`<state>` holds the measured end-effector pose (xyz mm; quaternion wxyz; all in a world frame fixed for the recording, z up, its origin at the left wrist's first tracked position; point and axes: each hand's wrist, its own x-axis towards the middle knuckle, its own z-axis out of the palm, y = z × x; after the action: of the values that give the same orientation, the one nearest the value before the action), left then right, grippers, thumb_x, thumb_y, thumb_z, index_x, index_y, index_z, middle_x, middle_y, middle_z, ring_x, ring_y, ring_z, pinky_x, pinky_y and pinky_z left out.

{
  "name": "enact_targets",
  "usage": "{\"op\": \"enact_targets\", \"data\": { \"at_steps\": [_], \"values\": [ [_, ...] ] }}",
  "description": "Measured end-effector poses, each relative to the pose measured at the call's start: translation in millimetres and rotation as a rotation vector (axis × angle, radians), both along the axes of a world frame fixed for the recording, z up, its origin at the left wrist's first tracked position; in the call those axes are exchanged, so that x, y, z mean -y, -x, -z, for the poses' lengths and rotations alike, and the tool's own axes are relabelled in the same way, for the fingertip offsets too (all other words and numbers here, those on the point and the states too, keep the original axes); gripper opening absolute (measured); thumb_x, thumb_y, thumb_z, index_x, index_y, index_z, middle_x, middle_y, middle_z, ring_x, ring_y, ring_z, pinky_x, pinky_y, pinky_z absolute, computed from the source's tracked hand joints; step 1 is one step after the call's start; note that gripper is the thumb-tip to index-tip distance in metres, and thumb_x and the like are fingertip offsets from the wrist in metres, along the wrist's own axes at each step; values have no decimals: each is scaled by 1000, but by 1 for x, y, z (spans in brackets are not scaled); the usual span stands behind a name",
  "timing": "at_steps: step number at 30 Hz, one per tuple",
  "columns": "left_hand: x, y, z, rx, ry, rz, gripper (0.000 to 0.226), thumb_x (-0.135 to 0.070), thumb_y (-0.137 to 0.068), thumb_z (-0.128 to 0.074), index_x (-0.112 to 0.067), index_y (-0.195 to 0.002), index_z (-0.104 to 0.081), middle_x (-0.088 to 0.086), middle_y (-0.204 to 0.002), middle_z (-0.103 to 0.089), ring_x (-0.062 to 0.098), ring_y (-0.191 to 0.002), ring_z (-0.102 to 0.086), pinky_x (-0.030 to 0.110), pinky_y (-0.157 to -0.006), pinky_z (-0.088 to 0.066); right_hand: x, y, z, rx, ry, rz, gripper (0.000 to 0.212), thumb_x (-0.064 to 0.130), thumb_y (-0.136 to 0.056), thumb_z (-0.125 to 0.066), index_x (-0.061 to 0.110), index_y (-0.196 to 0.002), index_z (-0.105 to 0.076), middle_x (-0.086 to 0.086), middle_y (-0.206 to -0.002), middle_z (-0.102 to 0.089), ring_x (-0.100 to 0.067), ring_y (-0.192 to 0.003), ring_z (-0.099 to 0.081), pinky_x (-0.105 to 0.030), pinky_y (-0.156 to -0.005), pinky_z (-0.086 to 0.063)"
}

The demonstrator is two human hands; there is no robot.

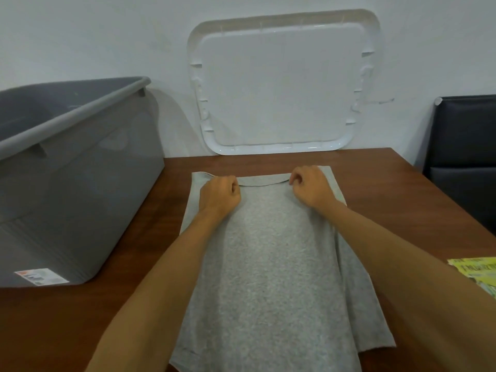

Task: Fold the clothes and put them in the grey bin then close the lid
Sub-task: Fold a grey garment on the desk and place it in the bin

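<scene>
grey shirt (268,264) flat on table (402,189) right of grey bin (67,183), left hand (220,196) and right hand (311,187) curled, pinching its far collar edge, forearms stretched forward, white lid (281,84) against wall beyond shirt

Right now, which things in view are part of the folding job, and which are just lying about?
For the job: grey shirt flat on the table, both hands gripping it near the collar (left hand, right hand); grey bin, open; white lid, propped behind the table.
Just lying about: black chair; yellow printed paper at the table's right edge.
</scene>
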<state>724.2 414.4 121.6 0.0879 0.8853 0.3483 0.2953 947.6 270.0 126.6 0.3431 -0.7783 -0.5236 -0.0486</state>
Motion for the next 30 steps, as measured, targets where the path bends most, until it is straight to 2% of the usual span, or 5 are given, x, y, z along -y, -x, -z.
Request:
{"op": "enact_targets", "data": {
  "at_steps": [5, 10, 14, 19, 30],
  "values": [
    [-6, -5, 12, -152, 72, 41, 29, -27, -99, -52, -19, -127, -59, 4, -130, -59, 33, -126, -52, 44, -107, -46, -17, 14, 14, 130, 184, -23, 26, 20, -99, -51, 17, -120, -65, -8, -123, -63, -31, -116, -54, -42, -101, -44],
    [-16, -8, 13, -407, 216, -64, 82, -65, -102, -26, -26, -163, 12, 6, -168, 25, 29, -154, 25, 48, -124, 9, -23, 11, 21, 124, 423, 39, 66, 51, -107, -26, 25, -165, -7, -10, -172, 4, -34, -158, 6, -55, -124, 1],
    [-9, -9, 15, -256, 203, -40, 66, -53, -106, -35, -20, -161, -27, 12, -169, -19, 32, -156, -15, 50, -128, -13, -24, 14, 21, 163, 437, -17, 58, 48, -108, -21, 23, -161, -26, -12, -170, -15, -32, -157, -11, -56, -126, -5],
    [7, 1, 4, -116, -12, -84, 32, -33, -105, -47, -12, -94, -69, 4, -83, -68, 22, -75, -64, 41, -77, -58, -22, 18, 17, 202, 475, 72, 59, 49, -108, -20, 22, -159, -29, -14, -168, -19, -35, -156, -14, -56, -125, -3],
    [76, 32, 5, -384, 136, -75, 54, -43, -109, -29, -20, -157, -35, 14, -162, -35, 37, -150, -26, 54, -122, -17, 41, 63, 13, 93, 460, 160, 60, 52, -107, -25, 14, -150, -42, -18, -156, -36, -38, -143, -34, -54, -122, -21]
  ]
}}
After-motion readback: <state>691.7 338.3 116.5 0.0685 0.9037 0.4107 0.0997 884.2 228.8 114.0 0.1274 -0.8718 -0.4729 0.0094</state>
